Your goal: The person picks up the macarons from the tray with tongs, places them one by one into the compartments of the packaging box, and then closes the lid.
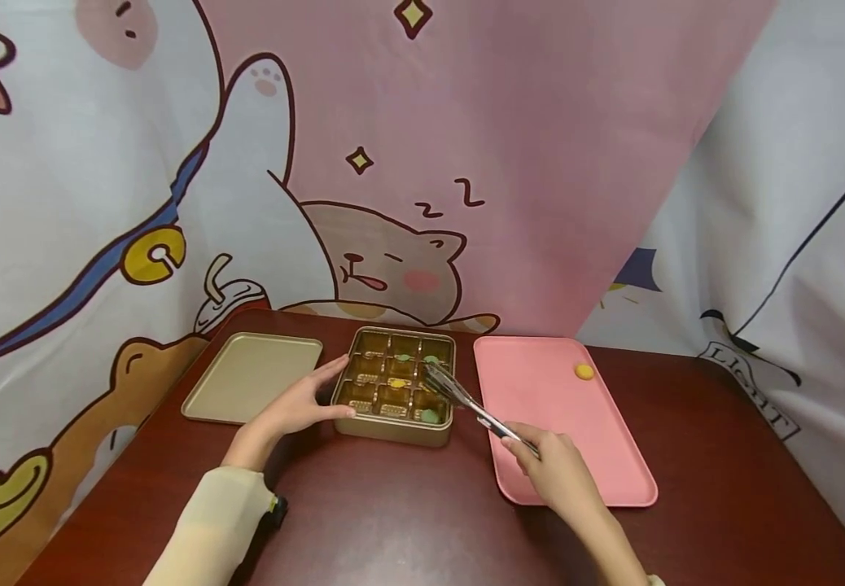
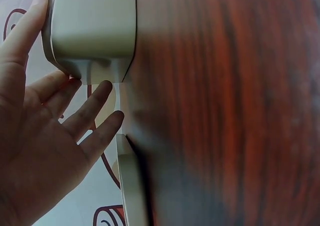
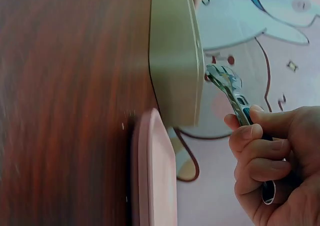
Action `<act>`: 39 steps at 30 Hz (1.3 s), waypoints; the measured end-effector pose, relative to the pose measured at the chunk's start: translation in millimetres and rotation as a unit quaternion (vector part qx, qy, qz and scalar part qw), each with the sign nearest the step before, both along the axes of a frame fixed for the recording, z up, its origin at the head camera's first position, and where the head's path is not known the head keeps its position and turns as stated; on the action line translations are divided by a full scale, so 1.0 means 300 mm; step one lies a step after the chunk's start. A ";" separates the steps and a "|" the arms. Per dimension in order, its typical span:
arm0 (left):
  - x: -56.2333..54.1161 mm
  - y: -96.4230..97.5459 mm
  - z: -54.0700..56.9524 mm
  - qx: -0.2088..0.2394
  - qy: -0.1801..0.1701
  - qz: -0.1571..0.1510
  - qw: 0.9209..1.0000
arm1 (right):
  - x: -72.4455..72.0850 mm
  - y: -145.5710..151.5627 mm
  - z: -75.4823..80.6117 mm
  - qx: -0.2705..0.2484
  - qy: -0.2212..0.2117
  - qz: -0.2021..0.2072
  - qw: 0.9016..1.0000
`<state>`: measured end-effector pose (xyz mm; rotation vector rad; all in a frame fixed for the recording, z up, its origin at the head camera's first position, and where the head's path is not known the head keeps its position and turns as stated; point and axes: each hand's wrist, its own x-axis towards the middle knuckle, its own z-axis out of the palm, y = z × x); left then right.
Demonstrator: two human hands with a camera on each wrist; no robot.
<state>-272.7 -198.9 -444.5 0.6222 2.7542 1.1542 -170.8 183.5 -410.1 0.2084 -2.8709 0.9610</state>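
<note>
A gold rectangular tin (image 1: 393,431) stands mid-table with a divided insert of several square compartments. Small green pieces (image 1: 431,416) lie in some compartments on its right and back sides, and a yellow piece (image 1: 396,382) is in the middle one. My left hand (image 1: 307,403) rests at the tin's front left corner, thumb on the front rim, fingers fairly straight along the left side. With my right hand (image 1: 556,472) I grip metal tongs (image 3: 235,98), their tips over the tin's right compartments. Whether the tips hold anything, I cannot tell.
On the right lies a pink tray (image 1: 540,382) with one round yellow piece (image 1: 584,372) near its far right corner. A flat gold lid (image 1: 254,374) lies left of the tin. Behind the table hangs a cartoon-printed cloth (image 1: 540,163).
</note>
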 end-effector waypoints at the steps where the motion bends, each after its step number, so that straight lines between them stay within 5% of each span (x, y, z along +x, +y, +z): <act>1: -0.001 0.001 0.001 0.003 0.001 -0.001 1.000 | 0.006 -0.012 -0.001 0.001 0.004 0.003 1.000; 7: -0.018 0.007 0.022 0.007 0.014 -0.010 1.000 | 0.012 -0.057 -0.003 0.013 0.049 0.017 0.999; 21: -0.012 0.010 0.023 0.003 0.010 -0.006 1.000 | 0.002 -0.060 -0.013 0.000 0.029 0.038 0.999; 32: 0.001 -0.004 -0.005 0.005 0.012 -0.012 1.000 | -0.011 0.050 0.018 -0.005 0.077 0.000 0.997; 39: 0.002 0.002 -0.006 0.004 0.018 -0.012 1.000 | -0.033 0.173 0.055 0.025 0.068 -0.075 0.995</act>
